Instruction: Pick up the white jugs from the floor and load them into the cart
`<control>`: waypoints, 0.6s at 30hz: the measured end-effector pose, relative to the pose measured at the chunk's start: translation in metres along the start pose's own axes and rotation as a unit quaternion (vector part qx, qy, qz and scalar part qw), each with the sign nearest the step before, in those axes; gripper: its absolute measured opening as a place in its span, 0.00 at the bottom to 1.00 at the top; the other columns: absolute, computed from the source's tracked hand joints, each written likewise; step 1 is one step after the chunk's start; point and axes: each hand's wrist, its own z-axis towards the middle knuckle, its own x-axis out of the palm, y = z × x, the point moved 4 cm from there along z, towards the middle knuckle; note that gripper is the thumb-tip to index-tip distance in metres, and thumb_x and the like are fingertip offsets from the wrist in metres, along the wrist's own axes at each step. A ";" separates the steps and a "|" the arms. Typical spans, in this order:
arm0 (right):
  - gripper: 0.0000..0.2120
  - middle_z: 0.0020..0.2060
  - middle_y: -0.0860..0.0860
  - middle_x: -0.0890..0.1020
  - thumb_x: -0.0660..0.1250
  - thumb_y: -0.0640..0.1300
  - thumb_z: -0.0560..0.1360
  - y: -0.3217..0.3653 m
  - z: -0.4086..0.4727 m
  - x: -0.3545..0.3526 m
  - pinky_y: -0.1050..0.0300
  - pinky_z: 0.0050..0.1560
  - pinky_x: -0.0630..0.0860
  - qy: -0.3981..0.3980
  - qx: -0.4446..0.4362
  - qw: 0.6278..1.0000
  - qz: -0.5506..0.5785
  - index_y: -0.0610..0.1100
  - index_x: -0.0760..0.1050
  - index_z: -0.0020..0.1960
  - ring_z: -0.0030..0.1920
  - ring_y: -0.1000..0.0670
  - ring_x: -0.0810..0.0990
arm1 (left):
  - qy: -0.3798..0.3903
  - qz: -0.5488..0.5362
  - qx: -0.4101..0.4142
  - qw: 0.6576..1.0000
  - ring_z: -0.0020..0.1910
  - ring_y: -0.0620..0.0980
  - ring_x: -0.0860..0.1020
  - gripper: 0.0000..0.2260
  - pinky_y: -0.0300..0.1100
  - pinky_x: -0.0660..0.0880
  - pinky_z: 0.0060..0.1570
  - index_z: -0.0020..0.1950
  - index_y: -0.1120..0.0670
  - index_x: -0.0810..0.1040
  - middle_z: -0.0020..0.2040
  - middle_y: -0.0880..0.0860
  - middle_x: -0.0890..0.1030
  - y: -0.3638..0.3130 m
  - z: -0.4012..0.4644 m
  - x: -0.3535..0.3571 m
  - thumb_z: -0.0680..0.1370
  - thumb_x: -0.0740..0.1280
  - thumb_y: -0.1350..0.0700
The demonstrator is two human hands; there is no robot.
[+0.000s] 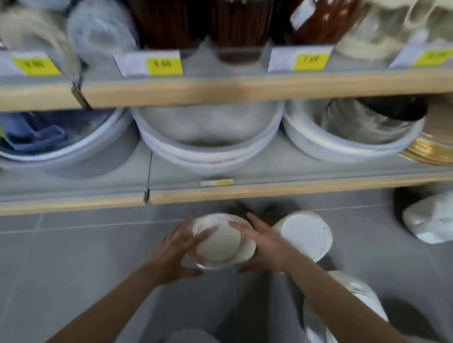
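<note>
Both hands are wrapped around one white jug in the lower middle of the frame, left hand on its left side, right hand on its right (pretty blurry). A second jug sits just right of the right hand, above the grey floor.

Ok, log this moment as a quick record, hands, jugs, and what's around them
left hand: gripping the left side of the held white jug
right hand: gripping the right side of the same jug
held white jug: tipped, flat end facing the camera
second white jug: just right of the held one, beyond the right hand
floor: grey tiles
shelves: wood-edged, in front of the person
lower shelf stock: stacked white bowls
price tags: yellow, too blurred to read
cart: not in view
</note>
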 end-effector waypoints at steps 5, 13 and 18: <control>0.52 0.76 0.50 0.39 0.75 0.56 0.66 0.002 0.027 0.031 0.46 0.75 0.50 -0.019 0.025 0.999 -0.014 0.67 0.39 0.73 0.76 0.43 0.45 | -0.064 -0.109 -0.018 0.992 0.73 0.52 0.57 0.49 0.47 0.65 0.69 0.74 0.34 0.51 0.76 0.50 0.52 0.015 0.019 0.029 0.63 0.79 0.46; 0.48 0.72 0.58 0.55 0.78 0.61 0.59 0.011 0.015 -0.003 0.48 0.74 0.59 -0.064 0.010 0.988 0.141 0.68 0.54 0.71 0.72 0.51 0.57 | -0.060 -0.200 -0.013 0.978 0.67 0.46 0.63 0.43 0.42 0.66 0.68 0.70 0.27 0.51 0.67 0.46 0.61 0.001 0.016 -0.011 0.63 0.74 0.36; 0.45 0.68 0.56 0.65 0.79 0.60 0.53 0.067 -0.029 -0.083 0.52 0.70 0.64 -0.103 -0.019 0.971 0.213 0.69 0.63 0.66 0.68 0.55 0.65 | -0.067 -0.201 -0.012 0.977 0.68 0.43 0.63 0.40 0.38 0.62 0.67 0.69 0.28 0.54 0.71 0.47 0.59 -0.055 -0.002 -0.121 0.61 0.67 0.27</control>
